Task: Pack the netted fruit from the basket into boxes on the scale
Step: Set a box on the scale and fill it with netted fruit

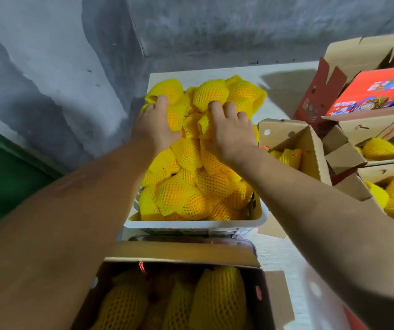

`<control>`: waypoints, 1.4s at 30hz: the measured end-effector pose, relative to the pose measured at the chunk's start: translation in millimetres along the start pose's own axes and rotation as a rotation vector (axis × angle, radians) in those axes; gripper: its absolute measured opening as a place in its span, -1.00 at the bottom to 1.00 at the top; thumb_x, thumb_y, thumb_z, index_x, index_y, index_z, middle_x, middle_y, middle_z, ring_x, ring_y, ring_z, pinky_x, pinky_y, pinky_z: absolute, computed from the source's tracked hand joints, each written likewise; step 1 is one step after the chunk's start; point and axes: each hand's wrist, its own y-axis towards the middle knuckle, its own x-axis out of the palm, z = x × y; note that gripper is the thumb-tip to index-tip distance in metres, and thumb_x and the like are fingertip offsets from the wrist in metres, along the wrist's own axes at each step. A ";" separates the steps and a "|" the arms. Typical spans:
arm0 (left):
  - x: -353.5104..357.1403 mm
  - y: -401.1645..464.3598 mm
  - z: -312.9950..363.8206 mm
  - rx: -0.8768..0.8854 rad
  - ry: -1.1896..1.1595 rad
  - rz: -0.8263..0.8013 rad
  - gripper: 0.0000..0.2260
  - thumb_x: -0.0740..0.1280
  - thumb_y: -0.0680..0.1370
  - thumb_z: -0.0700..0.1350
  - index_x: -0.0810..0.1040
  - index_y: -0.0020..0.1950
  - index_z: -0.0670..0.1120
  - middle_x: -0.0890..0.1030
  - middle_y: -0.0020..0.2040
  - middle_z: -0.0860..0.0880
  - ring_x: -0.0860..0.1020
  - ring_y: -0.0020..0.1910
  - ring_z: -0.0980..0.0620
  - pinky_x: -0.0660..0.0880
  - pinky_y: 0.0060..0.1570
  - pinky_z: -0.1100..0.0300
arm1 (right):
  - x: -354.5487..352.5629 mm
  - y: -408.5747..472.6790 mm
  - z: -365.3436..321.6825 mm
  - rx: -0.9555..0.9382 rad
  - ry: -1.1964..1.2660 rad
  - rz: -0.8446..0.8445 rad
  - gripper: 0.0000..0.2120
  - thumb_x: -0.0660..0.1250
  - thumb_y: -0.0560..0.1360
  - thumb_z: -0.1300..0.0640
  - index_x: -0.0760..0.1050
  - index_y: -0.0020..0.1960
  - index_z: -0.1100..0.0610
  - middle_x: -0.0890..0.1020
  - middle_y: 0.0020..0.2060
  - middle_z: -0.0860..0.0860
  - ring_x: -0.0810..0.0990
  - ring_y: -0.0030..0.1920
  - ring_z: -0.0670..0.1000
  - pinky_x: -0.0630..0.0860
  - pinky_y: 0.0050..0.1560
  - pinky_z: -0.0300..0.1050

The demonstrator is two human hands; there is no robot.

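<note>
A white basket on the table is heaped with fruit in yellow foam nets. Both my arms reach into its far half. My left hand curls its fingers over a netted fruit at the far left of the pile. My right hand grips another netted fruit near the middle. Just in front of the basket an open cardboard box stands on the scale, holding several netted fruit.
To the right stand several open cardboard boxes with netted fruit in them, and a red printed box behind. A green crate stands at the left by the grey wall. The white table edge shows at the right.
</note>
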 end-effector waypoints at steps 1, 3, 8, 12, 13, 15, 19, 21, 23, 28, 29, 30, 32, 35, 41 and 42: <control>-1.0 -3.8 4.0 0.021 0.007 0.032 -0.33 0.58 0.43 0.04 0.36 0.45 -0.04 0.51 0.34 -0.23 0.50 0.29 -0.32 0.44 0.20 -0.07 | -0.8 -2.0 0.3 -0.009 -0.024 0.034 -0.35 0.45 0.50 -0.04 0.23 0.48 0.05 0.37 0.35 0.15 0.41 0.28 0.32 0.38 0.21 0.18; -5.5 -15.4 12.3 0.028 -0.061 0.114 -0.33 0.56 0.43 0.09 0.38 0.46 -0.01 0.53 0.36 -0.18 0.49 0.32 -0.30 0.42 0.24 -0.06 | -3.7 -7.9 2.6 -0.019 -0.072 0.123 -0.25 0.48 0.43 -0.11 0.24 0.51 0.02 0.41 0.32 0.12 0.40 0.27 0.28 0.34 0.21 0.16; -32.9 -67.7 31.5 -0.119 -0.572 0.174 -0.31 0.53 0.42 0.26 0.42 0.45 0.04 0.59 0.22 -0.03 0.52 0.33 -0.13 0.49 0.36 -0.03 | -33.0 -33.1 -3.8 0.083 0.237 0.304 -0.18 0.41 0.37 -0.33 0.32 0.53 -0.03 0.52 0.32 0.03 0.38 0.34 0.22 0.31 0.27 0.16; -57.4 -140.9 42.9 -0.140 -1.281 0.011 -0.43 0.43 0.49 0.20 0.53 0.45 0.02 0.68 0.29 -0.01 0.68 0.23 -0.04 0.61 0.27 -0.15 | -68.6 -89.8 -29.9 0.109 0.842 0.313 -0.46 0.39 0.40 -0.39 0.56 0.14 0.01 0.70 -0.06 -0.17 0.64 0.05 -0.11 0.54 0.08 -0.05; -60.6 -162.4 41.2 -0.155 -1.404 -0.051 -0.43 0.43 0.50 0.20 0.52 0.48 0.04 0.67 0.32 -0.02 0.69 0.22 -0.07 0.61 0.26 -0.15 | -75.5 -110.8 -41.2 0.113 0.962 0.298 -0.50 0.39 0.40 -0.38 0.55 0.06 0.02 0.69 -0.16 -0.22 0.64 -0.08 -0.21 0.53 -0.04 -0.19; -62.5 -204.7 31.0 -0.154 -1.550 -0.104 -0.42 0.42 0.53 0.21 0.50 0.51 0.02 0.64 0.37 -0.06 0.68 0.26 -0.13 0.58 0.29 -0.20 | -84.2 -154.9 -64.8 0.083 1.157 0.229 -0.53 0.50 0.41 -0.26 0.52 0.12 0.04 0.70 -0.13 -0.24 0.65 -0.08 -0.28 0.51 -0.09 -0.37; -65.8 -281.5 -2.1 -0.251 -1.723 -0.081 -0.40 0.36 0.55 0.21 0.49 0.53 -0.04 0.60 0.41 -0.15 0.61 0.35 -0.21 0.52 0.32 -0.32 | -74.1 -237.5 -106.2 0.008 1.260 0.071 -0.29 0.64 0.38 0.14 0.34 0.40 0.12 0.66 0.18 0.01 0.65 0.23 -0.02 0.60 0.25 0.07; -73.1 -317.6 -21.0 -0.280 -1.740 -0.100 -0.33 0.42 0.49 0.21 0.47 0.54 -0.04 0.62 0.40 -0.12 0.63 0.32 -0.16 0.60 0.22 -0.22 | -67.2 -273.3 -124.4 0.027 1.339 0.100 -0.31 0.63 0.35 0.16 0.40 0.39 0.12 0.68 0.18 0.03 0.66 0.21 0.00 0.62 0.21 0.04; -80.9 -353.2 -39.5 -0.306 -1.731 -0.093 -0.27 0.46 0.43 0.23 0.49 0.52 -0.09 0.69 0.24 -0.09 0.72 0.04 -0.01 0.67 -0.08 0.00 | -65.7 -304.6 -140.9 0.069 1.386 0.148 -0.38 0.62 0.35 0.04 0.50 0.35 0.06 0.72 0.12 -0.03 0.70 0.13 -0.06 0.65 0.07 -0.11; -86.6 -422.8 -84.9 -0.421 -1.772 0.122 -0.56 0.42 0.60 0.13 0.46 0.42 0.00 0.60 0.09 -0.13 0.63 -0.30 0.03 0.57 -0.31 0.17 | -63.5 -341.0 -162.5 0.129 1.184 0.300 -0.52 0.62 0.41 -0.08 0.52 0.25 -0.06 0.70 0.05 -0.14 0.68 0.05 -0.18 0.61 -0.04 -0.28; -88.4 -433.4 -91.5 -0.429 -1.772 0.143 -0.63 0.40 0.61 0.11 0.48 0.38 0.04 0.61 0.07 -0.12 0.62 -0.32 0.02 0.57 -0.33 0.17 | -60.9 -343.9 -164.2 0.123 1.129 0.312 -0.49 0.63 0.42 -0.06 0.51 0.27 -0.03 0.70 0.05 -0.13 0.67 0.05 -0.18 0.61 -0.03 -0.27; -90.0 -443.0 -97.1 -0.439 -1.777 0.148 -0.66 0.40 0.61 0.10 0.50 0.36 0.07 0.62 0.05 -0.10 0.62 -0.33 0.01 0.57 -0.34 0.18 | -57.2 -346.0 -165.0 0.114 1.063 0.315 -0.44 0.63 0.41 -0.08 0.49 0.31 0.01 0.69 0.08 -0.12 0.66 0.08 -0.16 0.62 0.01 -0.23; -93.5 -461.3 -106.1 -0.444 -1.787 0.130 -0.66 0.41 0.60 0.11 0.53 0.35 0.10 0.63 0.04 -0.08 0.61 -0.35 0.00 0.57 -0.34 0.18 | -48.1 -347.9 -166.0 0.092 0.891 0.292 -0.30 0.62 0.39 -0.15 0.43 0.40 0.06 0.66 0.16 -0.07 0.64 0.14 -0.10 0.58 0.11 -0.21; -97.4 -483.8 -117.2 -0.411 -1.779 0.066 -0.61 0.46 0.49 0.13 0.57 0.30 0.11 0.66 0.08 -0.09 0.67 -0.26 -0.04 0.61 -0.29 0.14 | -37.3 -340.5 -166.7 0.095 0.598 0.148 -0.12 0.62 0.36 -0.21 0.30 0.51 0.08 0.56 0.33 0.10 0.54 0.32 0.12 0.51 0.25 -0.03; -107.1 -511.7 -127.5 -0.415 -1.778 -0.097 -0.54 0.51 0.47 0.13 0.59 0.31 0.00 0.71 0.12 -0.15 0.73 -0.08 -0.13 0.66 -0.17 0.07 | -41.3 -353.4 -183.5 0.181 0.409 -0.012 -0.05 0.45 0.50 -0.28 0.05 0.67 0.06 0.27 0.55 0.23 0.37 0.48 0.29 0.39 0.44 0.20; -108.6 -514.1 -128.0 -0.412 -1.814 -0.122 -0.57 0.46 0.50 0.14 0.61 0.29 -0.04 0.72 0.10 -0.17 0.73 -0.03 -0.18 0.67 -0.13 0.03 | -43.2 -364.8 -190.8 0.158 0.492 0.026 -0.15 0.42 0.54 -0.25 0.13 0.65 0.05 0.34 0.51 0.19 0.44 0.43 0.23 0.43 0.42 0.18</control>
